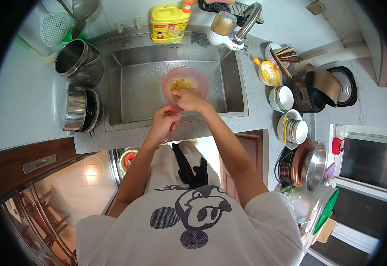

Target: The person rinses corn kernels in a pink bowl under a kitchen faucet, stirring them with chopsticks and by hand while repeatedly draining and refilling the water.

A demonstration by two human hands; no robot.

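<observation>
My left hand (pixel 165 121) is wrapped around the handle of a pink translucent plastic water scoop (pixel 201 79), whose bowl is over the sink. Inside the scoop lies wet, yellowish stuff with liquid (pixel 184 84); what it is I cannot tell. My right hand (pixel 189 100) reaches over the near rim, with its fingertips bent down into the contents. Whether those fingers pinch anything is hidden. Below is a stainless steel sink (pixel 140 89), its bottom wet with drops and small bits.
A yellow detergent jug (pixel 169 25) stands behind the sink, left of the faucet (pixel 250 20) with its filter. Steel pots (pixel 75 111) line the left counter. Stacked bowls (pixel 284 98), chopsticks (pixel 285 55) and a large steel basin (pixel 314 166) crowd the right counter.
</observation>
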